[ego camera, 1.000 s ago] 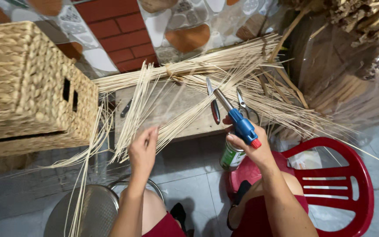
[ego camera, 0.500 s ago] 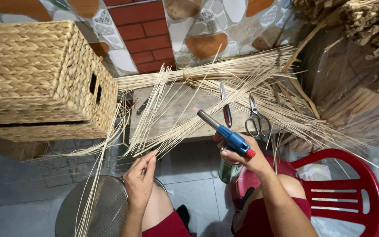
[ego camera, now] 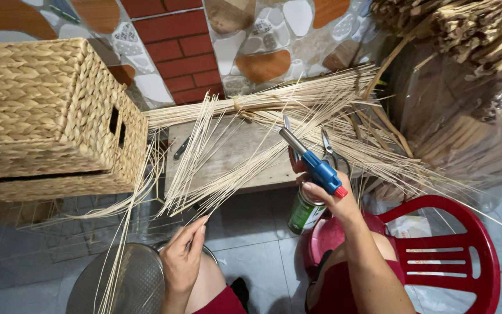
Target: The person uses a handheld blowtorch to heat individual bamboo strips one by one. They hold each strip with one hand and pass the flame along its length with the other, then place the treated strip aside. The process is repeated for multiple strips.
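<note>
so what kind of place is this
Probably a home weaving or basket-making workspace: a woven basket stands beside loose reed strips spread over a low wooden bench, while the right hand holds a blue torch.

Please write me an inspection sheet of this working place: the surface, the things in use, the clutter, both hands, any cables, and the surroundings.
Surface: low wooden bench, mostly covered by pale reed strands that fan out from a tied bundle.
Job's things: blue gas torch on a green canister; no flame seen.
Clutter: scissors and a small dark tool on the bench.
Grippers: left hand pinches the ends of reed strands; right hand grips the torch.
Cables: nothing seen.
Surroundings: woven baskets stacked at left, red plastic chair at right, round metal sieve below, dried reed bundles top right, brick and stone wall.
</note>
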